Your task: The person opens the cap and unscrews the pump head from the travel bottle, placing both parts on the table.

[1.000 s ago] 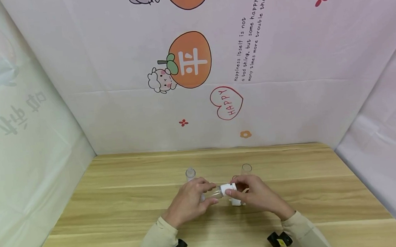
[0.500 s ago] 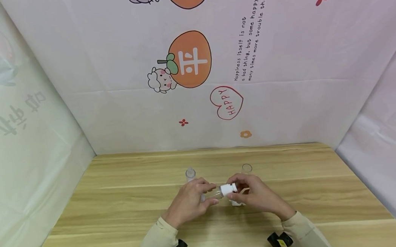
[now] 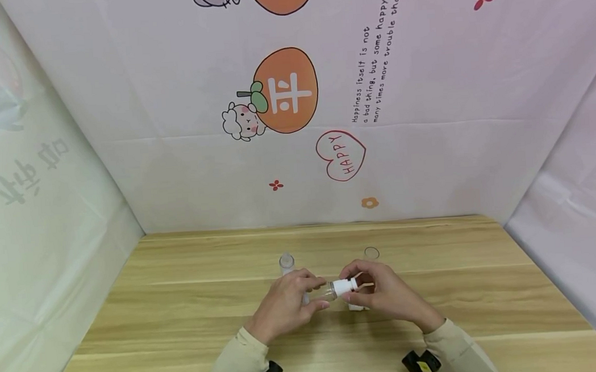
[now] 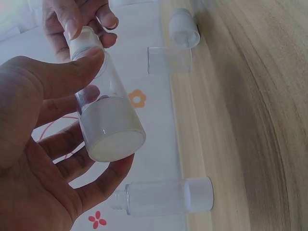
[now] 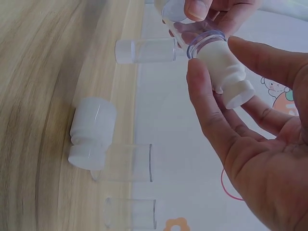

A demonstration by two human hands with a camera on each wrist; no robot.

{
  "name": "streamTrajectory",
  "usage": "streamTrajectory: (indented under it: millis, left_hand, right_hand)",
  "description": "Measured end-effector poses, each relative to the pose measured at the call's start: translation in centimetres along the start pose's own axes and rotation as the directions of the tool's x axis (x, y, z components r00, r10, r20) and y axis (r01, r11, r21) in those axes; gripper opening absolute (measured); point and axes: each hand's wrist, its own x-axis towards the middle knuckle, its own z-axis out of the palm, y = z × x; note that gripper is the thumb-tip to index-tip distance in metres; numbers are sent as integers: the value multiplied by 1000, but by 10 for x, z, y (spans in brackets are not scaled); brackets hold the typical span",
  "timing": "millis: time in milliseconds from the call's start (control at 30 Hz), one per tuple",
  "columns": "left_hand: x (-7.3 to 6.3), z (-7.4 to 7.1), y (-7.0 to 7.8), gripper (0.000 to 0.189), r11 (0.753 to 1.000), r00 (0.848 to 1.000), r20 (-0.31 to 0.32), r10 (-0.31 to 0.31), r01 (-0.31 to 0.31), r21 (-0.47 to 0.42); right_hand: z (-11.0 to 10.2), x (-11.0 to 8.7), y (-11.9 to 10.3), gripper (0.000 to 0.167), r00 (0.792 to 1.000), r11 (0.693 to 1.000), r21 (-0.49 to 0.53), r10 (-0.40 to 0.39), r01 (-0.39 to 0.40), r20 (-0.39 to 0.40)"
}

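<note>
My left hand (image 3: 287, 300) grips a clear bottle (image 4: 113, 127) with a white base, tilted in the air over the table. On the bottle's neck sits a white pump head (image 5: 224, 67). Fingertips and thumb of my right hand (image 3: 381, 289) are round the pump head, one on each side near its collar in the right wrist view. A second white pump head (image 5: 94, 130) lies on the table below my right hand, largely hidden in the head view. A second clear bottle (image 4: 159, 197) with a white base stands behind my left hand.
Two clear caps, a nearer one (image 5: 127, 163) and another one (image 5: 132, 214), stand on the wood-grain table (image 3: 192, 306) on the right side. A printed white cloth (image 3: 200, 180) rises behind the table's back edge, with further cloth at both sides.
My right fingers have shifted round the pump head, the index finger away from me, so more of its white nozzle shows. The left hand and bottle have stayed nearly in place.
</note>
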Motion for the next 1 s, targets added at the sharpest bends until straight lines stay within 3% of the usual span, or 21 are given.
streamTrajectory:
  millis: [333, 700, 1000]
  left_hand:
    - [0, 0, 0, 35, 1000, 1000, 3, 11, -11, 7]
    - [0, -1, 3, 35, 999, 1000, -1, 30, -30, 11]
    - [-1, -1, 5, 35, 999, 1000, -2, 31, -31, 21]
  right_hand:
    - [2, 1, -1, 23, 999, 999, 30, -28, 28, -18]
    - [7, 0, -3, 15, 993, 997, -3, -79, 79, -83]
    - [7, -1, -4, 21, 990, 994, -20, -106, 105, -97]
